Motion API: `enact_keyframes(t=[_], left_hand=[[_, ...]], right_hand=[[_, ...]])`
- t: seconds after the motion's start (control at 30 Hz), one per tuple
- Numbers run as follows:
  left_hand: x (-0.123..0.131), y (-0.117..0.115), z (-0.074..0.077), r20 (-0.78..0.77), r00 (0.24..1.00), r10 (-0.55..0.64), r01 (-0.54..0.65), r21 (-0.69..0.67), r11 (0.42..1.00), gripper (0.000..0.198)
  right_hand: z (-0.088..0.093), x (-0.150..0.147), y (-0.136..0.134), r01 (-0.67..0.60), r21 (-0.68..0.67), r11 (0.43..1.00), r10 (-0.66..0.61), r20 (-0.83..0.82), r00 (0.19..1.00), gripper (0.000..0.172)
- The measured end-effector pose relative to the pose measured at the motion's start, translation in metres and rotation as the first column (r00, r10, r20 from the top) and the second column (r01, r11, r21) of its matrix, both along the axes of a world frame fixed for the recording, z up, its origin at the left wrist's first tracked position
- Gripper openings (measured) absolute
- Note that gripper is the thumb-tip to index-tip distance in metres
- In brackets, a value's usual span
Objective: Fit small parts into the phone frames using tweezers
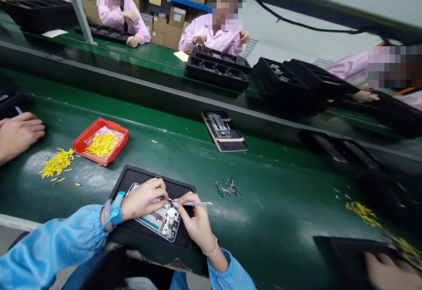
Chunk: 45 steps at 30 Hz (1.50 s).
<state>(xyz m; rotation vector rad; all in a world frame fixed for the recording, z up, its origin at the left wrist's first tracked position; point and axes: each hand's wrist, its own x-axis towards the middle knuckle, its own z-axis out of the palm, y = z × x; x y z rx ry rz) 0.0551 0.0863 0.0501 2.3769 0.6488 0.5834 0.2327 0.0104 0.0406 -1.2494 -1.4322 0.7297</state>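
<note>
An opened smartphone (172, 224), its circuit board exposed, lies on a black foam tray (132, 176) before me. My left hand (147, 198) reaches across the phone, fingertips pinched together at its upper edge; whatever sits between them is too small to make out. Close against those fingertips is my right hand (198, 224), closed around a slim whitish pen-like tool (199, 203) that points to the right. The tip of the tool is hidden by my fingers. Blue strips show on the phone's silvery inside.
Left stands a red bin (105, 162) with yellow strips, beside a loose yellow pile (58, 163). Small dark parts (228, 187) lie right of the tray. Farther back is another phone holder (232, 145). Co-workers' hands (20, 136) appear at both sides; black trays (217, 73) stand opposite.
</note>
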Motion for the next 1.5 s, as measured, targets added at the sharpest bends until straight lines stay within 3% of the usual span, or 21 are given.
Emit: enact_keyframes(t=[0.33, 0.5, 0.9, 0.97, 1.07, 1.17, 1.3, 1.5], left_hand=[[-0.004, -0.003, 0.0, -0.01, 0.998, -0.064, 0.064, 0.274, 0.96, 0.022], [-0.006, -0.003, 0.0, -0.023, 0.997, -0.075, 0.078, 0.347, 0.935, 0.027], [-0.005, -0.008, 0.008, -0.227, 0.971, -0.071, 0.179, 0.503, 0.845, 0.014], [-0.003, -0.009, 0.008, -0.237, 0.97, -0.061, 0.177, 0.505, 0.845, 0.014], [-0.002, -0.009, 0.006, -0.236, 0.97, -0.051, 0.166, 0.498, 0.851, 0.013], [-0.001, -0.01, 0.004, -0.233, 0.972, -0.034, 0.144, 0.473, 0.869, 0.014], [-0.003, -0.009, 0.003, -0.217, 0.976, -0.025, 0.119, 0.431, 0.894, 0.016], [-0.014, -0.005, 0.008, -0.174, 0.985, -0.012, 0.049, 0.208, 0.977, 0.016]], right_hand=[[0.003, -0.005, -0.001, 0.018, 0.024, 1.0, -0.019, 0.064, 0.998, 0.01], [0.002, -0.005, -0.001, 0.014, 0.032, 0.999, -0.016, 0.059, 0.998, 0.01], [0.0, -0.005, -0.004, -0.018, 0.039, 0.999, 0.015, 0.067, 0.998, 0.01], [0.0, -0.004, -0.005, -0.01, 0.057, 0.998, 0.009, 0.015, 1.0, 0.009], [0.003, -0.003, -0.006, 0.126, 0.108, 0.986, -0.11, -0.144, 0.983, 0.008], [0.005, -0.005, -0.003, 0.229, 0.019, 0.973, -0.22, -0.219, 0.951, 0.012], [0.0, -0.01, 0.001, 0.139, -0.14, 0.98, -0.164, -0.193, 0.967, 0.016], [-0.005, -0.011, 0.0, 0.095, -0.176, 0.98, -0.128, -0.185, 0.974, 0.016]])
